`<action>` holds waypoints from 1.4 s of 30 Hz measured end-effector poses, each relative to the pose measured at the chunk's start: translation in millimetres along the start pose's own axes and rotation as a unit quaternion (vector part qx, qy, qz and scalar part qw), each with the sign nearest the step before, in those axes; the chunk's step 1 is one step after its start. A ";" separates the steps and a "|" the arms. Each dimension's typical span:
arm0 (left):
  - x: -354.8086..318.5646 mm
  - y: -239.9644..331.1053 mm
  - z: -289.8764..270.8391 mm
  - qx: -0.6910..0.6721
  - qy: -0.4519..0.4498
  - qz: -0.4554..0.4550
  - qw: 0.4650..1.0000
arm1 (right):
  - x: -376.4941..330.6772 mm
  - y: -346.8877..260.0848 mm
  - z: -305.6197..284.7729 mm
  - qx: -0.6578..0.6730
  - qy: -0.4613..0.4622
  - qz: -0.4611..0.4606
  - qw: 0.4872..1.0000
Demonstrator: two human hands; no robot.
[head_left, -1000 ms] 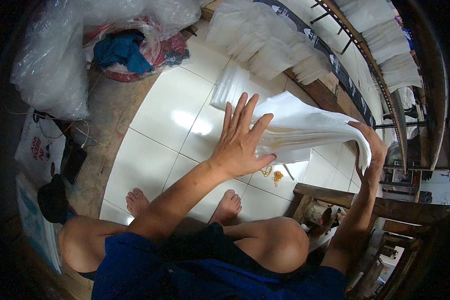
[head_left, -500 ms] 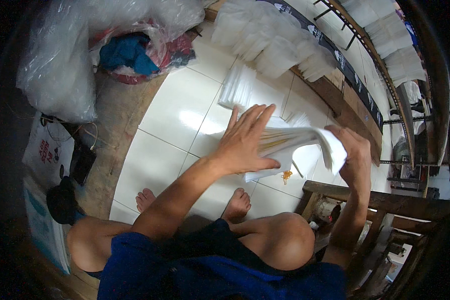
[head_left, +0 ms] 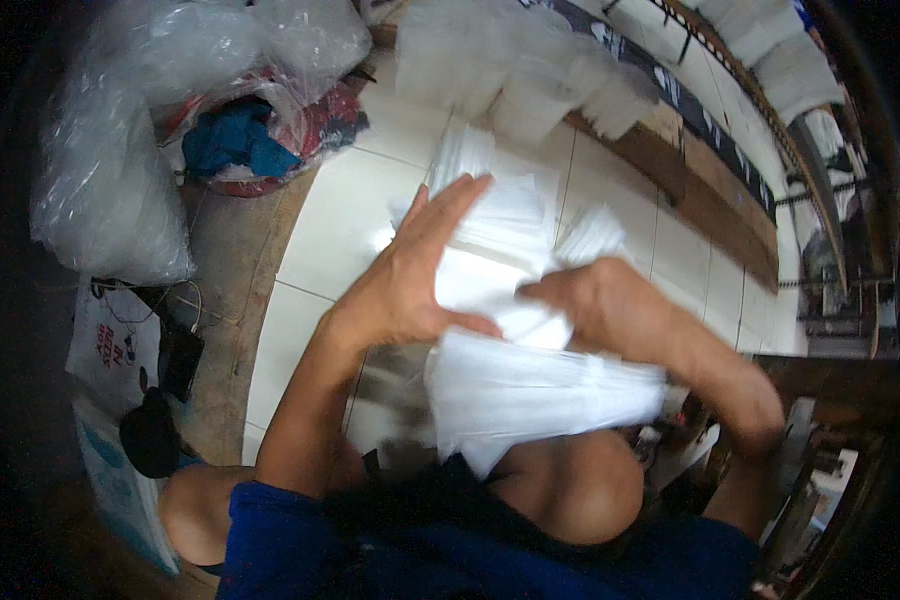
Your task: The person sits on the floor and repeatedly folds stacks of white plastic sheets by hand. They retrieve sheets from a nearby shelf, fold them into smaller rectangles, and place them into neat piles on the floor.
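Note:
My left hand has its fingers stretched out and its thumb apart, with the thumb close to a bundle of thin white sheets. The bundle lies across above my lap, spread wide at its left end and gathered narrower toward the right. Just above it is my right hand, smeared by motion, with its fingers curled together; what they grip is hidden. Beyond both hands, more white sheets lie in stacks on the floor. Whether the sheets are paper or plastic, I cannot tell.
A large clear plastic bag and teal cloth are at the far left. Whitish translucent bundles line a wooden plank at the back. Dark wooden framework stands close on my right. Pale tiles cover the floor.
The bent stack that my right hand gripped has come down toward my lap and now lies crosswise. My right hand has moved left, and my left hand slightly left.

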State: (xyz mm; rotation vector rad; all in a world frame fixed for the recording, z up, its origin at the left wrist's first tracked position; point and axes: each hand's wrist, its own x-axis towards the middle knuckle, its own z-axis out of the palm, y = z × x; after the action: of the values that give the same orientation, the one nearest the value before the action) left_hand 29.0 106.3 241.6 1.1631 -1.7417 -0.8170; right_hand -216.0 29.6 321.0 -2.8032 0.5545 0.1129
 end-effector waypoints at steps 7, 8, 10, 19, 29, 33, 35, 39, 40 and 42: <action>-6.6 5.5 -18.4 0.029 0.032 0.009 0.999 | 15.2 -12.2 -69.9 -0.062 0.021 0.012 0.998; -1.2 9.6 -17.5 0.048 0.047 0.031 0.997 | 15.4 -16.1 -73.5 -0.066 -0.001 0.007 0.998; 7.1 14.5 -9.2 0.098 0.089 0.089 0.987 | 14.1 -17.4 -76.8 -0.066 0.032 0.008 0.997; -2.7 -12.5 1.0 -0.064 0.003 -0.109 0.992 | 17.7 -13.5 -67.8 -0.009 0.084 0.026 0.996; 17.9 -14.9 -11.1 0.335 -0.187 -0.054 0.922 | -42.7 24.9 163.8 0.347 0.334 0.175 0.858; 14.5 -60.6 33.2 0.439 -0.255 0.012 0.862 | -52.5 14.0 261.0 0.430 0.304 0.298 0.796; 2.1 -90.3 48.0 0.467 -0.339 -0.060 0.815 | -44.1 6.2 289.9 0.553 0.245 0.320 0.729; 9.4 -89.1 49.2 0.464 -0.311 -0.059 0.827 | -47.1 -3.3 297.7 0.567 0.273 0.335 0.701; 14.1 -83.0 48.5 0.449 -0.346 -0.097 0.818 | -46.7 -1.7 295.7 0.564 0.276 0.322 0.708; 9.2 -81.8 42.2 0.447 -0.311 -0.077 0.835 | -36.8 0.2 294.6 0.572 0.287 0.290 0.711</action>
State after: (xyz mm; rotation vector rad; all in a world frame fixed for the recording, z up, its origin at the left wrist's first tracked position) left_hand 19.0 71.4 156.6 1.7851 -2.7637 -0.4661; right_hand -256.5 127.4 43.6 -1.3172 1.1208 -0.7457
